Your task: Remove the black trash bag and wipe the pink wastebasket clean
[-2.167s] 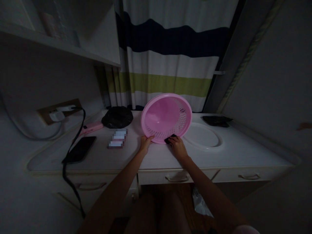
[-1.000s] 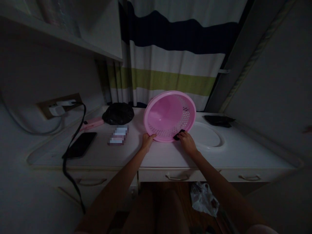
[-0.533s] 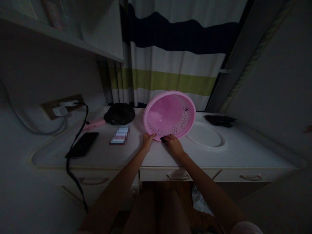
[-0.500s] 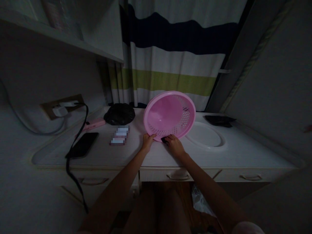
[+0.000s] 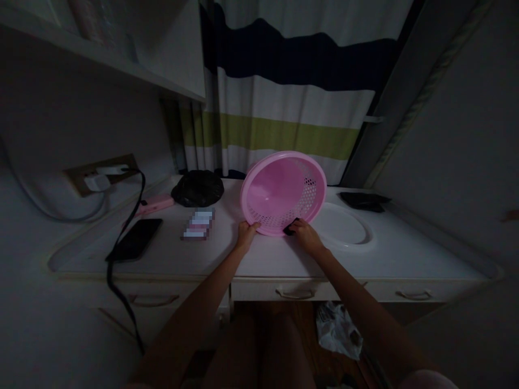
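A pink plastic basket (image 5: 279, 189) with a perforated side is tilted on the white desk, its opening facing me. My left hand (image 5: 246, 235) grips the lower left of its rim, thumb over the edge. My right hand (image 5: 305, 234) is closed on a small black cloth (image 5: 291, 227), which lies against the lower right part of the rim. A white ring-shaped lid (image 5: 348, 226) rests flat on the desk just right of the basket, partly hidden behind it.
To the left lie a crumpled black bag (image 5: 198, 188), a pink device (image 5: 156, 204), a dark phone (image 5: 135, 239) with a black cable, and a pixelated item (image 5: 198, 224). A flat black bag (image 5: 364, 201) is at the back right; a plastic bag (image 5: 338, 329) is on the floor.
My right hand has slid rightward along the basket's lower rim with the black cloth. My left hand keeps its grip, and the basket has barely moved.
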A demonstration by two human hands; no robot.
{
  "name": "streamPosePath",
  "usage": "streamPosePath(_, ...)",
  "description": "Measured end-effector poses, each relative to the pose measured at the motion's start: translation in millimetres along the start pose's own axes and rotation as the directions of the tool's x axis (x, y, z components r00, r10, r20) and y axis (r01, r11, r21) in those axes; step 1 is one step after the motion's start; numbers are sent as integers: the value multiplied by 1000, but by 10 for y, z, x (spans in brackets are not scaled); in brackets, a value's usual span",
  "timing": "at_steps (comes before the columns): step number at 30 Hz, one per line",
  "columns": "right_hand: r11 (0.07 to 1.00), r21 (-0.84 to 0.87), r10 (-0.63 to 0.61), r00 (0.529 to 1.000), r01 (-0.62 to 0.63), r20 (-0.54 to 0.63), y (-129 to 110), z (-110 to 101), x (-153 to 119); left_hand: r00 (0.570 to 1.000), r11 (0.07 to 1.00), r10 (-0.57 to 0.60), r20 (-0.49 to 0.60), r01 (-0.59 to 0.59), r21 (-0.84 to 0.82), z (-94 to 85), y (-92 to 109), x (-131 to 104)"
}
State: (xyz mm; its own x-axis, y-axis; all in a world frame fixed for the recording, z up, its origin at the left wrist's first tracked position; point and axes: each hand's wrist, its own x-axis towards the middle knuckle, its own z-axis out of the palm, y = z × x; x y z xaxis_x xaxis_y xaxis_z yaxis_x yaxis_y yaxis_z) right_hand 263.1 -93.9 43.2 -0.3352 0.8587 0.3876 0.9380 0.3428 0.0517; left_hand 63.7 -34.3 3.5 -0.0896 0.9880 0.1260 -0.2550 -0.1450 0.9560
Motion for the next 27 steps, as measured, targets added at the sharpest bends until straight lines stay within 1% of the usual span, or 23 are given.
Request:
streamPosePath(3, 997, 73, -10, 999, 13, -32, -246, 117, 34, 1000, 1000, -10, -14, 10, -10, -4, 8, -3)
streamPosePath(5, 992, 126, 14, 997, -4, -74, -391, 183, 53, 1000, 1000, -11, -21, 10, -15, -10, 11, -1)
streamPosePath(8, 986, 166, 40, 993, -21, -113, -504, 236, 64, 1000, 1000, -11, -21, 11, -20, -17, 20, 1)
streamPosePath(10, 989, 146, 33, 993, -16, -115, -488, 240, 47, 1000, 1000, -17, -26, 17, -22, -18, 29, -3)
streamPosePath(13, 997, 66, 35, 994, -28, -106, -360, 211, -15, 1000, 1000, -15, -26, 14, -22, -13, 40, -15)
streamPosePath(16, 997, 2, 79, 993, -79, -92, -218, 157, -88, 1000, 1000, 6, 1, -6, -20, -5, 38, -23)
streamPosePath(19, 991, -26, 128, 989, -130, -81, -201, 114, -126, 1000, 1000, 26, 17, -26, -6, -1, 29, -26)
streamPosePath(22, 987, -28, 153, 985, -156, -83, -353, 114, -100, 998, 999, 42, 39, -42, 5, 1, 26, -31)
streamPosePath(27, 988, 27, 151, 985, -149, -83, -752, 175, 82, 998, 998, 52, 40, -53, 22, -2, 52, -40)
